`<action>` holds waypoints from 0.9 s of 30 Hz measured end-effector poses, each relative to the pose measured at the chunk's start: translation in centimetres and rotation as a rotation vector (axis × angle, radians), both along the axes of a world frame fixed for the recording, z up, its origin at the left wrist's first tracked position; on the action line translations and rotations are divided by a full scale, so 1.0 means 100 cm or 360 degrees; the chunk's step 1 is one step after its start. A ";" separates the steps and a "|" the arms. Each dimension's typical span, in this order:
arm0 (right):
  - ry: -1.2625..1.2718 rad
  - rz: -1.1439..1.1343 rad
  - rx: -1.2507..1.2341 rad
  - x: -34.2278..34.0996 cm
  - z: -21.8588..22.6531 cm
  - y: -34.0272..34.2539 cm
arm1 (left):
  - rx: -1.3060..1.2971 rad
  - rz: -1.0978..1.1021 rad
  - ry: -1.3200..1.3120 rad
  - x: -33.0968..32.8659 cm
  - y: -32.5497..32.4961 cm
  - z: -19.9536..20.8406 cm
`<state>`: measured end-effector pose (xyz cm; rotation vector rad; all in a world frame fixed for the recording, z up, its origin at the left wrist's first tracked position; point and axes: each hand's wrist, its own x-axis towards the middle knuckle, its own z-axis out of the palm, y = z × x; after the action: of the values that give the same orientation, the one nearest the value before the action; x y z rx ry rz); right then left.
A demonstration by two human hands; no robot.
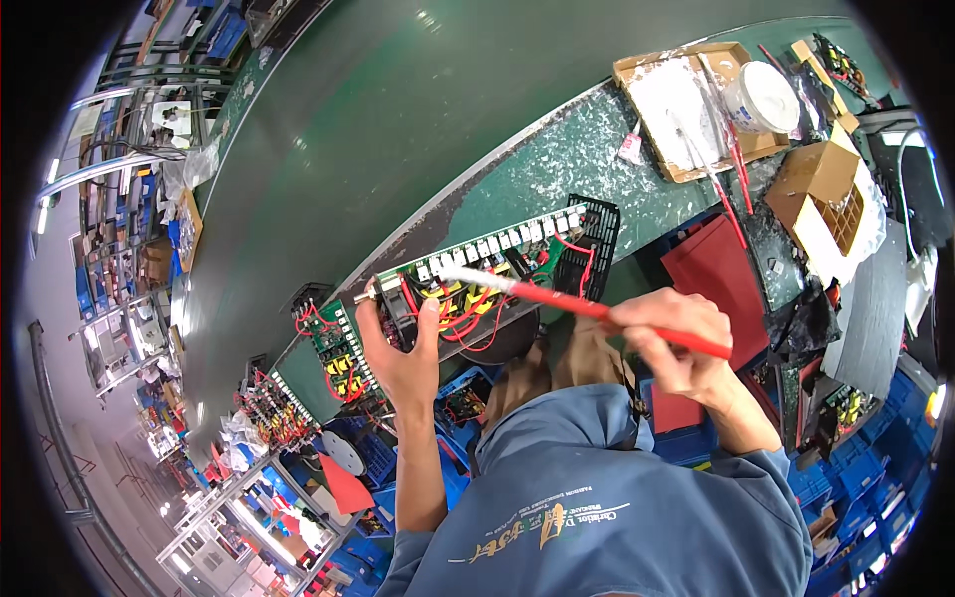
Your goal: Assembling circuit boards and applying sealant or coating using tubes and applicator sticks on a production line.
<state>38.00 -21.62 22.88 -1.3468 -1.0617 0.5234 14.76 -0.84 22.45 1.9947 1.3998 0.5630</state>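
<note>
My right hand (681, 333) is closed around the red handle of a brush (567, 300), its pale tip coated in white. That tip reaches over a long circuit board (507, 242) with a row of white parts along its far edge, plus yellow-and-black coils and red wires. At the board's left end, my left hand (401, 363) grips it between thumb and fingers. Whether the bristles touch the board I cannot tell. The board's right end lies against a black slotted plastic tray (595, 224).
Left of my hand sits another wired circuit board (343, 348). A green conveyor belt (328, 149) curves beyond the bench. At the right are a cardboard tray (629, 72) smeared white, a white tub (771, 97), spare red-handled brushes (731, 209) and a divided carton (818, 179).
</note>
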 end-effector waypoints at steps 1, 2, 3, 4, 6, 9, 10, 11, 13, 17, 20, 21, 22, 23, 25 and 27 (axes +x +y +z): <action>0.0110 -0.0045 -0.0046 0.005 0.000 -0.008 | -0.0080 0.0022 -0.0026 0.004 -0.003 -0.002; 0.0243 -0.0195 -0.0039 0.003 -0.005 -0.014 | -0.0131 0.0010 -0.0205 0.003 -0.004 -0.002; 0.0282 -0.0445 0.0079 0.007 -0.009 -0.013 | -0.0054 -0.0019 -0.0195 -0.001 -0.003 -0.008; 0.0480 -0.0716 0.0123 0.013 -0.018 -0.013 | -0.0185 0.0009 -0.0123 0.004 -0.006 0.005; 0.0647 -0.1144 -0.0019 0.043 -0.032 -0.002 | -0.0133 -0.0005 -0.0181 0.001 -0.012 0.013; 0.0401 -0.1363 -0.0267 0.091 -0.082 -0.009 | -0.0012 -0.0081 -0.0114 -0.004 -0.014 0.011; 0.0433 -0.1363 -0.0289 0.098 -0.090 -0.015 | -0.0004 -0.0083 -0.0068 -0.004 -0.013 0.010; 0.0363 -0.1372 -0.0327 0.104 -0.099 -0.019 | 0.0033 -0.0106 -0.0054 0.000 -0.013 0.009; 0.0252 -0.1347 -0.0460 0.115 -0.116 -0.022 | 0.0008 -0.0107 -0.0071 0.003 -0.015 0.009; -0.0305 -0.1189 -0.0610 0.124 -0.141 -0.023 | 0.0085 -0.0124 -0.0071 0.010 -0.018 0.012; -0.0666 -0.1083 -0.0587 0.119 -0.137 -0.020 | 0.0194 -0.0161 -0.0026 0.004 -0.017 0.009; -0.0550 -0.1078 -0.0653 0.119 -0.138 -0.024 | 0.0043 -0.0114 -0.0041 0.005 -0.019 0.012; -0.0435 -0.1072 -0.0719 0.120 -0.138 -0.027 | 0.0047 -0.0109 -0.0036 0.005 -0.020 0.012; -0.0143 -0.1164 -0.0795 0.123 -0.138 -0.028 | 0.0053 -0.0100 -0.0036 0.005 -0.021 0.010; 0.0287 -0.1409 -0.0601 0.131 -0.131 -0.022 | 0.0114 -0.0107 -0.0014 0.003 -0.020 0.008; 0.0762 -0.1475 -0.0257 0.134 -0.124 -0.027 | 0.0059 -0.0137 -0.0103 0.000 -0.015 0.004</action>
<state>51.42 -24.33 10.51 -1.5754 0.0449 0.2018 14.71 -2.34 22.82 2.0372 1.2668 0.6132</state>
